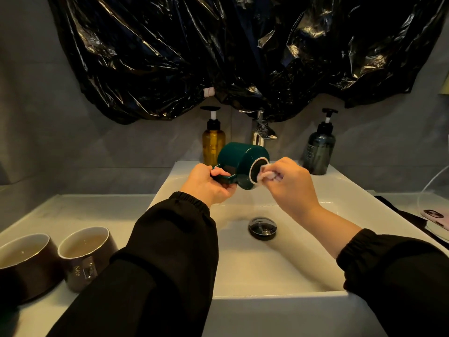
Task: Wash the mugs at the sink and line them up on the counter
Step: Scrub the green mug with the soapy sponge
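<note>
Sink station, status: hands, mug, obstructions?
Left hand grips green mug by handle, mug on its side over sink. Right hand pinches pale pad against its end. Two brown mugs on counter; nothing blocking.

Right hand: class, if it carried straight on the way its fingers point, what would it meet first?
The green mug, held sideways by the left hand. The right hand pinches a pink cloth that seems to touch the mug's round end, though depth is hard to judge.
</note>
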Demonstrator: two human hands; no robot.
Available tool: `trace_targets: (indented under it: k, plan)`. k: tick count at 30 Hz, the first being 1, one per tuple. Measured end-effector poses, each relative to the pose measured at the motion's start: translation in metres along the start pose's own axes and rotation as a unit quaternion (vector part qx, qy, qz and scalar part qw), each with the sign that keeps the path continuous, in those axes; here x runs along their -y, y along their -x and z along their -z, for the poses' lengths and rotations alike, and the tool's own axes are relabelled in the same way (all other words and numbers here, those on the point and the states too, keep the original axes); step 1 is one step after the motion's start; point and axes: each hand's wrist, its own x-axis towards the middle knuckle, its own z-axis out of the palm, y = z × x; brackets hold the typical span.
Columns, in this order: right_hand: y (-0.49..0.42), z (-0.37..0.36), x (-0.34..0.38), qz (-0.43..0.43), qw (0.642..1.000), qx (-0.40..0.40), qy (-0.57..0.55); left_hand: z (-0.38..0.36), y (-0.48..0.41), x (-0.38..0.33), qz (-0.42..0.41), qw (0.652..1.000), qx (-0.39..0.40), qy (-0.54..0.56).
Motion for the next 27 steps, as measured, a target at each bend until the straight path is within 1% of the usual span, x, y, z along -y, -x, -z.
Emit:
trace_targets:
  k: [3, 4, 6, 8, 12, 14, 16, 18, 19, 22, 24, 26, 27]
  plan:
    - [-0.008, 0.005, 0.011, -0.077, 0.991, -0.087, -0.073, -0.002, 0.003, 0.004, 0.005, 1.000, 0.002, 0.014]
    - [-0.010, 0.006, 0.016, -0.072, 0.988, -0.103, -0.088, -0.003, 0.005, 0.006, 0.006, 1.000, 0.002, 0.017]
    - [-0.010, 0.004, 0.023, -0.004, 0.992, -0.106, -0.062, -0.005, 0.006, 0.007, 0.010, 1.000, -0.001, 0.022]
    - [-0.008, -0.002, 0.026, 0.071, 0.994, -0.086, -0.015, -0.005, 0.006, 0.007, 0.008, 1.000, -0.007, 0.029]
    - [-0.001, -0.008, 0.027, 0.173, 0.985, -0.012, 0.021, -0.002, 0.006, 0.003, 0.008, 0.998, 0.004, 0.057]
    - [0.003, -0.010, 0.024, 0.190, 0.981, 0.026, 0.043, -0.001, 0.007, 0.000, 0.007, 0.998, 0.011, 0.069]
    - [0.007, -0.012, 0.019, 0.179, 0.980, 0.056, 0.064, -0.001, 0.007, -0.004, 0.002, 0.997, 0.013, 0.077]
    - [0.008, -0.014, 0.012, 0.147, 0.985, 0.068, 0.061, -0.002, 0.008, -0.007, 0.004, 0.996, 0.020, 0.091]
    - [0.008, -0.015, 0.009, 0.116, 0.990, 0.064, 0.048, -0.002, 0.009, -0.007, 0.003, 0.995, 0.025, 0.093]
    - [0.004, -0.013, 0.006, -0.041, 0.999, 0.024, -0.011, -0.005, 0.014, -0.005, -0.003, 0.996, 0.041, 0.084]
    - [-0.002, -0.008, 0.009, -0.179, 0.981, 0.010, -0.081, -0.006, 0.014, -0.004, -0.003, 0.996, 0.044, 0.079]
    - [-0.008, -0.001, 0.011, -0.294, 0.939, -0.006, -0.180, -0.005, 0.011, -0.002, -0.003, 0.997, 0.041, 0.066]
    - [-0.011, 0.003, 0.011, -0.332, 0.918, -0.014, -0.216, -0.004, 0.009, 0.000, -0.003, 0.998, 0.039, 0.056]
